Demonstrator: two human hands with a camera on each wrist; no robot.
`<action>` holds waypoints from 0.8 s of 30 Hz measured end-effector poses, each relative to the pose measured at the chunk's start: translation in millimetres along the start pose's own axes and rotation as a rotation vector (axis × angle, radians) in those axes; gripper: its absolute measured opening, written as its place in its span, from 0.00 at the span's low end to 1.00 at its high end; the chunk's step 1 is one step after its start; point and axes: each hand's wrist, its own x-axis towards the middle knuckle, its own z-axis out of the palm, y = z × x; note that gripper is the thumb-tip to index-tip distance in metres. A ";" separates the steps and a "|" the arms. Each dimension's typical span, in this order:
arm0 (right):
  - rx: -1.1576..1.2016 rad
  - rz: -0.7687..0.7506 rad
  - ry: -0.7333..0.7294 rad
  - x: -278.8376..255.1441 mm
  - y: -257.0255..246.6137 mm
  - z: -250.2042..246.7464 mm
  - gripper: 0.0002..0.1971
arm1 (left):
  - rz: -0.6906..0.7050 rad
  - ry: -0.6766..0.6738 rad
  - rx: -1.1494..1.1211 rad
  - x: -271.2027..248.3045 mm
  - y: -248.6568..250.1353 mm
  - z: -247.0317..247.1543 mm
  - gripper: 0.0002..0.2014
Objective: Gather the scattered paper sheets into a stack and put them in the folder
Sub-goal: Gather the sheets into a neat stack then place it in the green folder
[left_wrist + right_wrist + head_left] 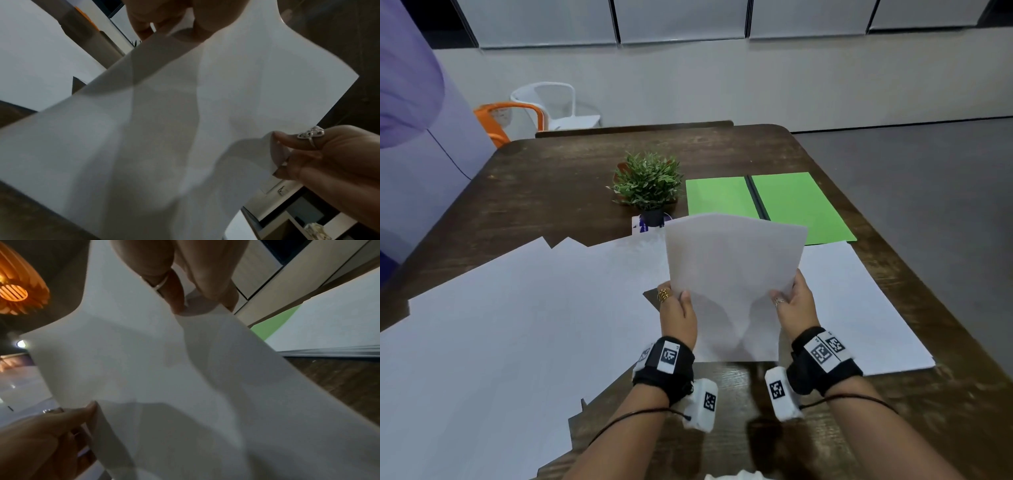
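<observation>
Over the dark table (571,178) your left hand (677,310) and right hand (796,303) pinch what seems a thin stack (732,270); square its edges before reaching the green folder (801,205).

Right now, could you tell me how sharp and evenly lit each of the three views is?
Head view: sharp, wide-angle bending at the edges, shadows on the held white paper sheets. Left wrist view: dim and soft, the left hand blurred. Right wrist view: blurred paper, a glowing orange ceiling lamp flaring at left.
</observation>
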 end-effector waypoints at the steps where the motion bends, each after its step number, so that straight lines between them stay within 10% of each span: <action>1: 0.001 -0.008 0.012 0.8 -1.0 0.7 0.25 | 0.001 0.017 0.012 -0.8 2.2 1.5 0.11; 13: -0.274 0.219 -0.102 5.8 60.3 -3.9 0.27 | -0.140 -0.152 0.152 -15.6 -22.2 29.5 0.17; 24: -0.322 0.158 0.333 53.4 51.0 -95.0 0.26 | -0.018 -0.209 0.034 -3.8 42.8 99.2 0.21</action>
